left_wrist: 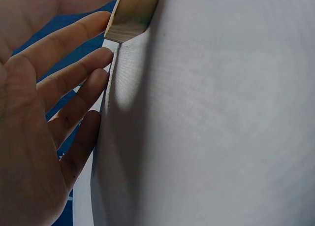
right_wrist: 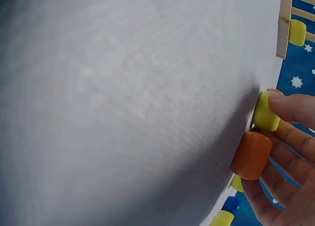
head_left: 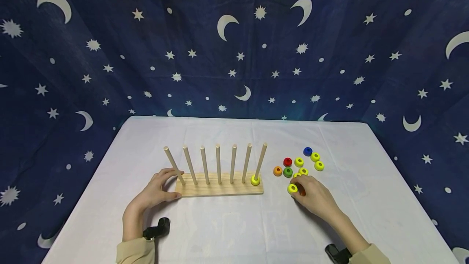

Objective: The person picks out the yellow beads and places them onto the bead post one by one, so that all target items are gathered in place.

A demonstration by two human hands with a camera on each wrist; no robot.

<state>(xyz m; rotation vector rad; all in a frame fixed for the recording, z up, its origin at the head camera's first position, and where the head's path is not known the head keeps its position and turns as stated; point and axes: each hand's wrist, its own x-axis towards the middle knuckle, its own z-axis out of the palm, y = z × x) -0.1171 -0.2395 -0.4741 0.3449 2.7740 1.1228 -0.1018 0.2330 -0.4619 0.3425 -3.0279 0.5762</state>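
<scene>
A wooden base (head_left: pixel 220 190) with a row of several upright pegs (head_left: pixel 218 164) stands mid-table. Around its left end my left hand (head_left: pixel 155 190) holds on, thumb at the front corner and fingers behind. One yellow ring (head_left: pixel 255 180) sits at the bottom of the rightmost peg. To the right of the base, my right hand (head_left: pixel 315 199) pinches another yellow ring (right_wrist: pixel 266 113) between thumb and fingers, low over the table. An orange ring (right_wrist: pixel 252 156) lies beneath that hand's fingers, mostly covered in the head view.
Behind the right hand lie loose rings: a blue one (head_left: pixel 307 151), a red one (head_left: pixel 287 161), a green one (head_left: pixel 288 172), an orange one (head_left: pixel 278 171) and several yellow ones (head_left: pixel 319 166). A white cloth (head_left: pixel 227 231) covers the table. A dark star-patterned curtain (head_left: pixel 198 31) hangs around it.
</scene>
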